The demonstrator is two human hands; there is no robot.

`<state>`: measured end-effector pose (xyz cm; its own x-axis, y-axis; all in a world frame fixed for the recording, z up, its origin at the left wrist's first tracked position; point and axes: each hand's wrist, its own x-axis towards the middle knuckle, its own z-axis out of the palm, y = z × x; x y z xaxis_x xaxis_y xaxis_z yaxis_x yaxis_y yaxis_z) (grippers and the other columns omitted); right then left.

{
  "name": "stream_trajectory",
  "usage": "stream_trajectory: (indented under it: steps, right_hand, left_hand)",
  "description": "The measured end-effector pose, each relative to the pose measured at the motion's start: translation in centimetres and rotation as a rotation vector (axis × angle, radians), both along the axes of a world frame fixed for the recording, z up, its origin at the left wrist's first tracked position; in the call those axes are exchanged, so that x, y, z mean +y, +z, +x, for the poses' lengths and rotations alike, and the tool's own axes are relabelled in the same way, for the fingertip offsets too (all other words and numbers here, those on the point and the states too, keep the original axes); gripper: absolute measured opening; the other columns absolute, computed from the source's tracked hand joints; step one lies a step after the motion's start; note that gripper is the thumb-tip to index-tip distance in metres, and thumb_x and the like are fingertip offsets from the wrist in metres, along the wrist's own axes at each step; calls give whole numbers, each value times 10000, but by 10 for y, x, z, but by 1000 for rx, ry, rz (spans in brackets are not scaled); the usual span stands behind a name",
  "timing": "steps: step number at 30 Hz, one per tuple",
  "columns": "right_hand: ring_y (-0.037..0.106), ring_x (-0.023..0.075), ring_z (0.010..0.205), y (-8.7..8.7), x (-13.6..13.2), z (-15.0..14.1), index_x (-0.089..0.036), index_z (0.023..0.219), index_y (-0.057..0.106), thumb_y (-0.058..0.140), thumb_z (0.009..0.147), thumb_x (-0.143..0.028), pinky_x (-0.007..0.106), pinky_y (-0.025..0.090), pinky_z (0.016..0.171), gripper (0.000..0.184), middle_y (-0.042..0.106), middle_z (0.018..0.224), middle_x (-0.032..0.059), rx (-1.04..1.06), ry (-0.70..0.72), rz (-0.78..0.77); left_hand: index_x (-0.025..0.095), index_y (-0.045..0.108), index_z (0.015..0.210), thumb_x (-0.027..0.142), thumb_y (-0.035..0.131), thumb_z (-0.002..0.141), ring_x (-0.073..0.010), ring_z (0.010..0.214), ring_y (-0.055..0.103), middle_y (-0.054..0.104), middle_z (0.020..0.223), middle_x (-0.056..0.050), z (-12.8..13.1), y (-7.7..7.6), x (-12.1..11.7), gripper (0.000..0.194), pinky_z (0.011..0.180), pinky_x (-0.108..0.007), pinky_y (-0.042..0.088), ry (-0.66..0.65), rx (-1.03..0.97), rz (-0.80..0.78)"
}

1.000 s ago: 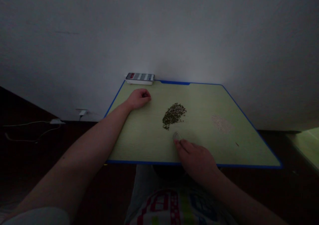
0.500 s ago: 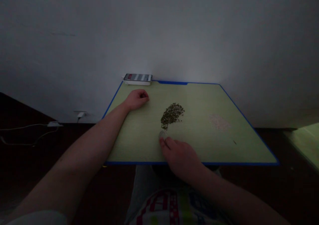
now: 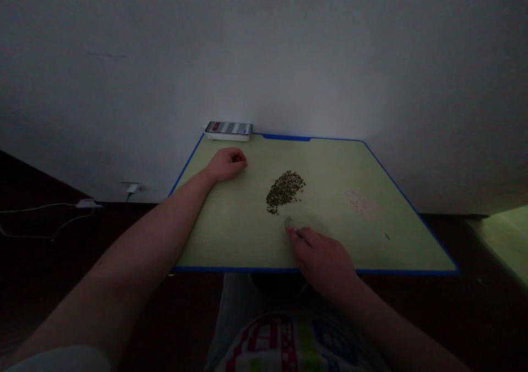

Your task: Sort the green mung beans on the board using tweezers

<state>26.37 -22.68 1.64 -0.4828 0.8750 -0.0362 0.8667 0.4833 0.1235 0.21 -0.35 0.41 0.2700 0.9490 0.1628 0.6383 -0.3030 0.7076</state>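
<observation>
A clear piece (image 3: 289, 222) is pinched by the right hand (image 3: 325, 257), the nearer one, with the dark grains (image 3: 284, 192) spread ahead and leftward, their long axis slanting away to its right.

Dim light; plain grey wall (image 3: 289, 48), floor (image 3: 181, 328) seemingly dark reddish.

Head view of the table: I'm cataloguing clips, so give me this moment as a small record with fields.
surface: pale green table with blue edging
left hand: curled, at the table's left side; contents unclear
right hand: pinching a small roundish object, apparently clear
middle: dark pile mixed with pale bits
right side: pale pile, thinly spread
far left corner: phone on a white box
lighting: dim
</observation>
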Motion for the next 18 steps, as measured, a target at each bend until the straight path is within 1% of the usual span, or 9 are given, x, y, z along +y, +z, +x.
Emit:
stream_trajectory:
  steps: [2, 4, 6, 8, 13, 18]
  right_hand:
    - [662, 194, 820, -2, 2, 8, -164, 1356, 518, 450, 898, -121, 281, 528, 670, 465, 676, 1116, 126, 26, 16, 29]
    - [664, 201, 845, -2, 3, 13, -165, 1348, 526, 459, 892, -120, 291, 533, 680, 463, 673, 1144, 127, 54, 82, 43]
    - [664, 206, 868, -2, 3, 14, -171, 1342, 532, 467, 885, -116, 298, 537, 691, 465, 669, 1165, 130, 69, 157, 40]
    - [664, 206, 872, -1, 4, 12, -179, 1349, 524, 469, 882, -110, 301, 538, 701, 476, 666, 1177, 133, 68, 196, 29]
    - [659, 206, 899, 2, 11, 4, -187, 1366, 498, 438, 904, -117, 301, 538, 712, 472, 655, 1203, 133, 55, 173, 6]
    - [656, 211, 909, 5, 16, 3, -168, 1381, 479, 440, 906, -115, 310, 540, 726, 480, 652, 1204, 144, 50, 176, 0]
  left_hand:
    - [135, 633, 758, 291, 585, 669, -118, 603, 480, 559, 646, -2, 0, 1, 0, 186, 578, -264, 379, 6, 7, 5]
    - [137, 632, 753, 285, 583, 668, -120, 607, 485, 561, 645, 0, 0, 1, -1, 178, 580, -263, 380, 8, 15, 10]
    - [138, 631, 751, 282, 584, 664, -120, 612, 489, 564, 651, 0, 1, 2, -1, 174, 586, -263, 383, 5, 20, 15]
    - [139, 632, 751, 290, 586, 665, -121, 614, 490, 565, 654, -1, 1, 2, -1, 180, 590, -265, 382, 7, 24, 17]
    - [143, 630, 749, 299, 577, 671, -122, 615, 485, 568, 658, -2, 0, 1, -1, 183, 592, -265, 380, 11, 40, 19]
    - [144, 631, 748, 287, 582, 669, -115, 610, 477, 571, 657, 0, -1, -1, 1, 171, 596, -258, 387, 4, 26, 26]
